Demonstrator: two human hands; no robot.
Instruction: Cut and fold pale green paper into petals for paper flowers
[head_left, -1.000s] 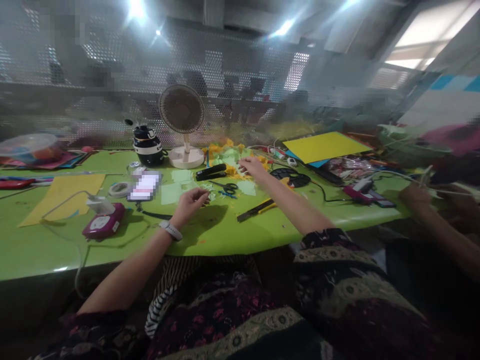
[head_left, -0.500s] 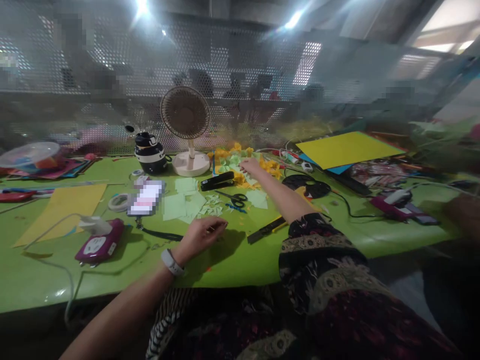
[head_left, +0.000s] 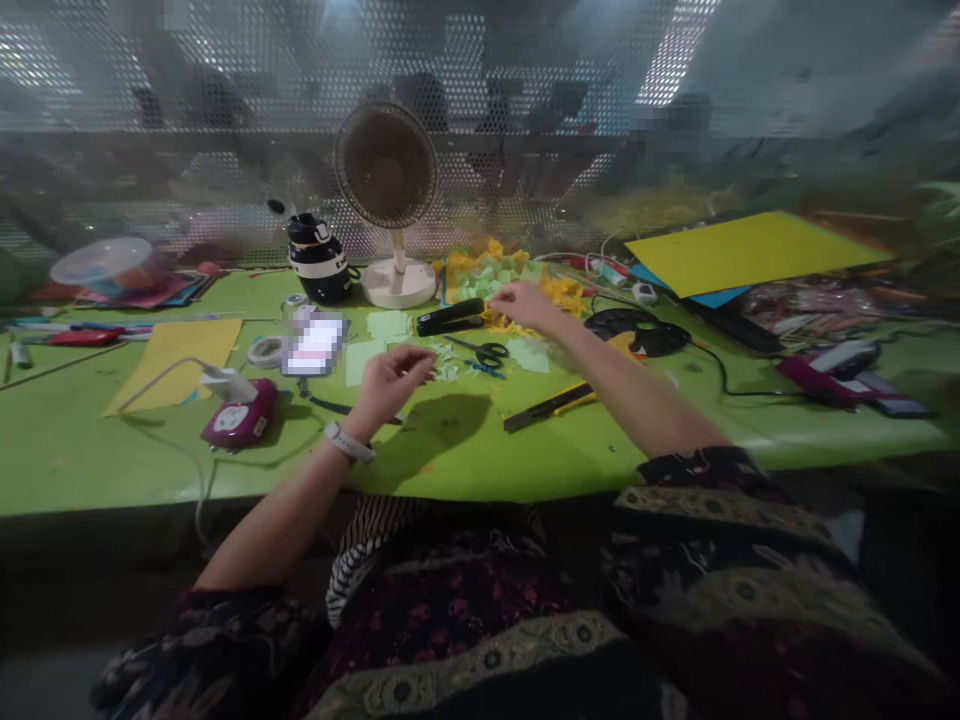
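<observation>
My left hand [head_left: 391,382] hovers above the front of the green table [head_left: 450,460], its fingers curled to a pinch; whatever is in them is too small to make out. Further back, my right hand [head_left: 523,304] is closed too, fingertips bent down beside the black stapler [head_left: 450,317] and the heap of light green paper pieces [head_left: 491,283]. What those fingertips hold, if anything, is hidden. Orange-yellow paper flowers [head_left: 562,293] surround the green heap. Between my hands lie black scissors [head_left: 491,354], small green scraps [head_left: 448,362] and pale green paper squares [head_left: 365,360].
A yellow-handled cutter [head_left: 551,405] lies under my right forearm. Behind stand a fan [head_left: 397,285] and a dark bottle [head_left: 319,270]. A phone [head_left: 315,343], a tape roll [head_left: 266,351] and a purple power adapter [head_left: 244,415] with its cable are left; yellow sheets [head_left: 757,255] are right.
My right hand has drawn back from the green paper heap to the stapler's right end. My left hand stays pinched over the table front. The camera view has tipped downward.
</observation>
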